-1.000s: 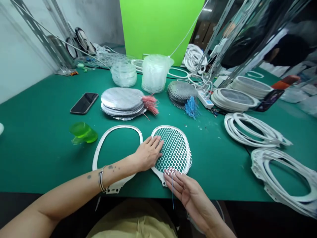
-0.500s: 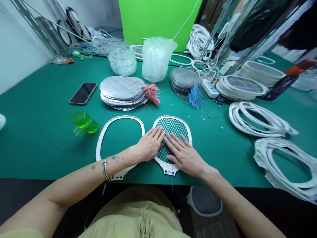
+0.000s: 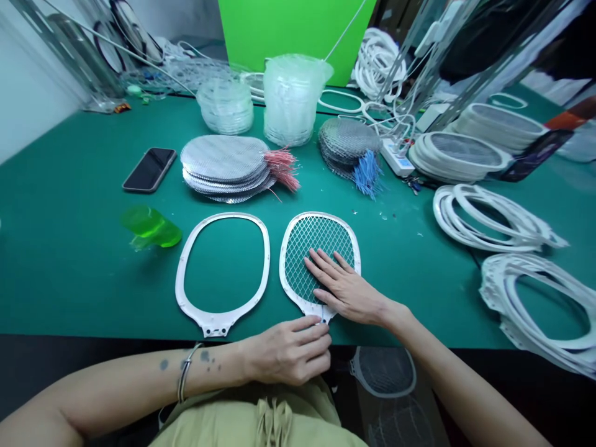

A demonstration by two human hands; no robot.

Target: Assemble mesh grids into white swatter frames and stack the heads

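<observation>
A white plastic racket frame with diamond wire mesh [image 3: 316, 245] lies on the green mat, its handle end towards me. My right hand [image 3: 344, 287] rests flat on the mesh, fingers slightly apart. My left hand [image 3: 288, 351] sits at the mat's front edge, fingertips curled against the frame's handle end. A thin blue wire showed below that end earlier, but my left hand now covers the spot, so I cannot tell if it holds the wire. To the left lies a bare white oval frame [image 3: 179, 279], touched by neither hand.
Behind lie a black phone [image 3: 149, 169], a green translucent piece [image 3: 149, 227], mesh stacks with pink wires [image 3: 222, 162] and blue wires [image 3: 349, 146], and bagged clear parts [image 3: 292, 99]. White frame stacks [image 3: 484, 218] fill the right. A power strip [image 3: 398, 157] and cables stand at the back.
My left hand has moved off the mesh, back to the handle end at the mat's front edge, uncovering the bare frame. My right hand stays on the mesh. The view has tilted slightly.
</observation>
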